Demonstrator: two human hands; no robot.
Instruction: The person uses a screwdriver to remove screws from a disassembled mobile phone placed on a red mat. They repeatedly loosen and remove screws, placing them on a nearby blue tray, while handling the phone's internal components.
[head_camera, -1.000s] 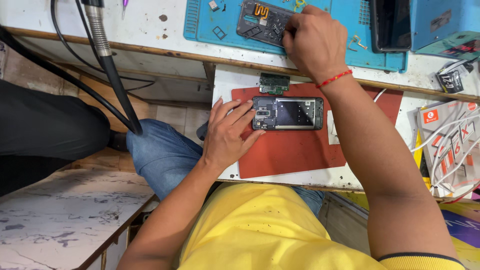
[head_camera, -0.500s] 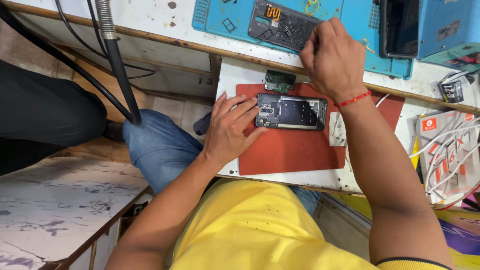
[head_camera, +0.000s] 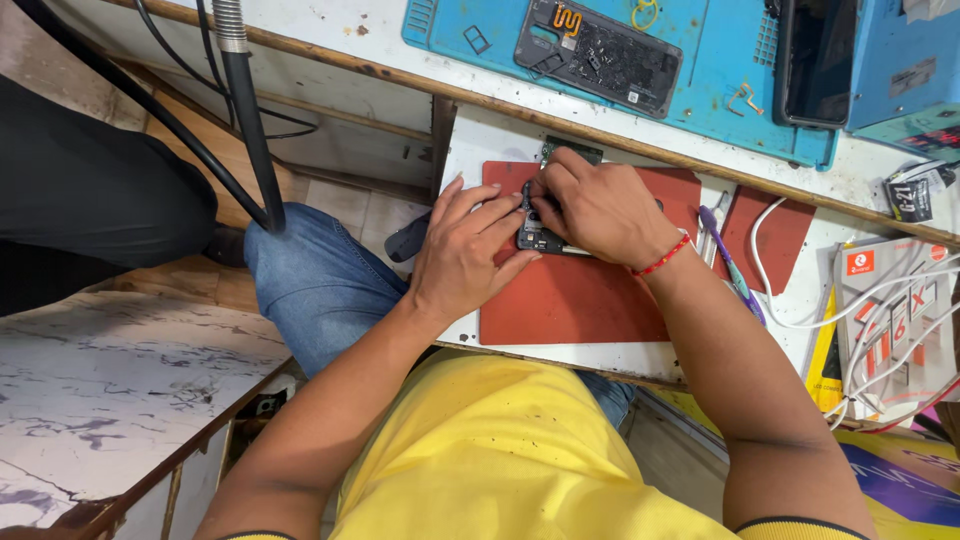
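Phone (head_camera: 540, 240), opened, lies on red mat (head_camera: 590, 290), mostly hidden under both hands. Left hand (head_camera: 465, 250) pins its near edge; right hand (head_camera: 595, 205) fingertips pinch down on it. Likely light, stiff, fragile inside: hold by edges.

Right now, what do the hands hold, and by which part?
Both hands are on the opened phone on the red mat: the left hand at its left end, the right hand over its top. The exact grip is hidden.
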